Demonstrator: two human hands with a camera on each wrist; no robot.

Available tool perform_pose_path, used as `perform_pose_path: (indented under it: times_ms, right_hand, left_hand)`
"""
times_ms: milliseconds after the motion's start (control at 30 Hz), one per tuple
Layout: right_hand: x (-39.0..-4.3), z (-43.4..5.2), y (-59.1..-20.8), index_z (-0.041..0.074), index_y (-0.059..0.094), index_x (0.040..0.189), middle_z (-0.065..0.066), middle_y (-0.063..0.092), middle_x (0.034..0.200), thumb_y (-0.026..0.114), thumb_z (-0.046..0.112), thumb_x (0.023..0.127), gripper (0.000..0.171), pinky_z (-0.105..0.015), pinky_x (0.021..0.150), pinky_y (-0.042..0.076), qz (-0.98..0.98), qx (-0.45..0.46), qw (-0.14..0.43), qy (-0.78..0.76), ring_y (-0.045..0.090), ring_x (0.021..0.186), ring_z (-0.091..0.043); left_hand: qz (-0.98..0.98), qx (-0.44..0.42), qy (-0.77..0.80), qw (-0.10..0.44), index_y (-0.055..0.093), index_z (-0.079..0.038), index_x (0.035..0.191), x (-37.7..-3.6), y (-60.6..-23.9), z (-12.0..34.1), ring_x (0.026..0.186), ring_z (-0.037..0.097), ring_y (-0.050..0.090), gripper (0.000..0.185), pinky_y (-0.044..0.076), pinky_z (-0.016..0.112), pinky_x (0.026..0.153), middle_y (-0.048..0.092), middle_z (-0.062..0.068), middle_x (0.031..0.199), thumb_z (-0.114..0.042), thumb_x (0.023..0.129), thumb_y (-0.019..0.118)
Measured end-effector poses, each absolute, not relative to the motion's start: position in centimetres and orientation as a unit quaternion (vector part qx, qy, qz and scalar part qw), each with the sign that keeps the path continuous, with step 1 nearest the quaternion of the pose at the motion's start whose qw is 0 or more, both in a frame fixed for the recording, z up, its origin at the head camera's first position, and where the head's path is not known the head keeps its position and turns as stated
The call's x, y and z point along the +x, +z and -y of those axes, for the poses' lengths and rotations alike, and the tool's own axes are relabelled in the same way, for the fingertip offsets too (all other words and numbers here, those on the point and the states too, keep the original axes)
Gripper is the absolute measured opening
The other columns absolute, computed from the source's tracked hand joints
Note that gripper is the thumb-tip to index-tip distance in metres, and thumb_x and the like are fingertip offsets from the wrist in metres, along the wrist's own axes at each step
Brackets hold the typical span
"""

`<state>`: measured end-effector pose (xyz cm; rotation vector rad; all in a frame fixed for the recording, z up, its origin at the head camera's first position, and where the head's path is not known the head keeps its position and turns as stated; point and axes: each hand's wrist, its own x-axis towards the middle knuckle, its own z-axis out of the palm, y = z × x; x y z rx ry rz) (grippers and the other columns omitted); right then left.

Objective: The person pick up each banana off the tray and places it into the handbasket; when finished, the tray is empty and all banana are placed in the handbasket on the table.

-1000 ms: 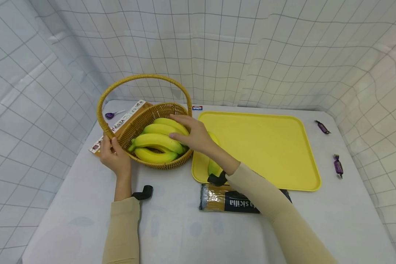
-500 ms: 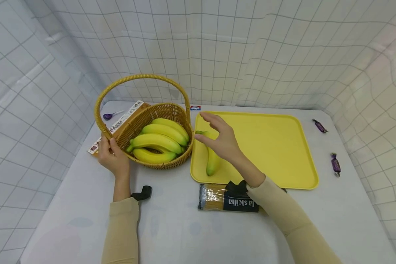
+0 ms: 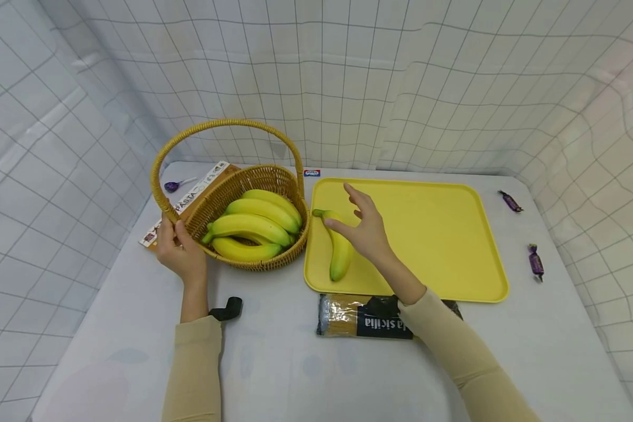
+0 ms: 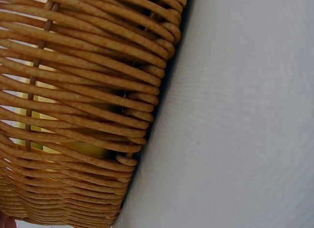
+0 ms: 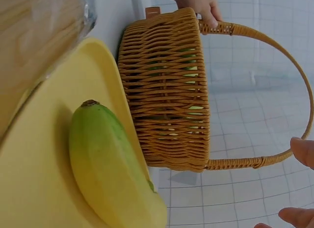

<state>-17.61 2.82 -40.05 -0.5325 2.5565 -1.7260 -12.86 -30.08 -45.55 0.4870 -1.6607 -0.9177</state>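
At the left, my left hand [image 3: 183, 255] grips the rim of a wicker basket [image 3: 269, 265] where its arched handle [image 3: 232, 122] begins. Several bananas [image 3: 250, 225] lie inside the basket. My right hand [image 3: 370, 234] is held over the yellow tray [image 3: 427, 234], thumb and fingers spread apart with nothing between them. Close to its thumb, a single banana [image 3: 340, 252] lies at the tray's left end, its stem pointing to the back. That banana [image 5: 110, 164] fills the foreground of the right wrist view. The left wrist view is mostly the basket's woven side [image 4: 73, 90].
A pasta box [image 3: 211, 181] lies behind the basket, beside a purple lollipop [image 3: 172, 186]. A spaghetti pack [image 3: 343, 316] lies along the tray's front edge, partly under the right forearm. Two purple-wrapped candies [image 3: 535, 262] lie to the right. A small red-and-blue packet [image 3: 312, 173] lies behind the tray.
My right hand has moved right, from the bananas in the basket to over the tray, bringing the tray's banana fully into view. The left hand keeps its hold on the basket.
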Motion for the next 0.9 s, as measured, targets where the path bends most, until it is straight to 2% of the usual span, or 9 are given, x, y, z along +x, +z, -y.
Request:
perform_pose_path:
  times_ms: [233,533,767,900]
  right_hand:
    - [-18.4,-2.7,-42.1,0.018,0.027,0.155,-0.011,0.030,0.157,0.076,0.028,0.085,0.087,-0.049,0.113,0.032,-0.831,-0.139,0.041,-0.537,0.032,0.141,-0.032]
    - [-19.2,-2.7,-43.7,0.021,0.020,0.157,-0.012,0.025,0.158,0.077,0.029,0.084,0.093,-0.052,0.113,0.032,-0.831,-0.089,0.084,-0.543,0.029,0.143,-0.034]
    - [-19.8,-2.6,-44.7,0.021,0.019,0.157,-0.013,0.026,0.158,0.078,0.032,0.082,0.096,-0.053,0.109,0.036,-0.848,-0.082,0.100,-0.514,0.033,0.141,-0.035]
    - [-19.9,-2.6,-45.4,0.020,0.018,0.157,-0.015,0.027,0.158,0.078,0.032,0.082,0.097,-0.052,0.110,0.036,-0.853,-0.078,0.113,-0.504,0.035,0.140,-0.035]
  left_hand:
    - [0.707,0.208,-0.397,0.547,0.066,-0.006,0.127,-12.9,-46.0,30.5,0.081,-0.008,0.045,0.031,0.035,0.011,0.073,0.068,0.021,0.104,-0.010,0.096,0.058]
    - [0.698,0.211,-0.395,0.559,0.064,0.005,0.123,-12.6,-44.5,29.0,0.079,-0.011,0.040,0.030,0.032,0.009,0.073,0.064,0.031,0.101,-0.001,0.096,0.055]
    - [0.697,0.214,-0.391,0.562,0.064,0.006,0.122,-12.1,-43.1,28.0,0.079,-0.011,0.039,0.029,0.031,0.010,0.073,0.064,0.030,0.100,-0.002,0.097,0.053]
    - [0.696,0.200,-0.397,0.564,0.063,0.010,0.121,-11.8,-42.7,27.7,0.079,-0.009,0.040,0.028,0.030,0.009,0.072,0.062,0.034,0.099,0.002,0.095,0.054]
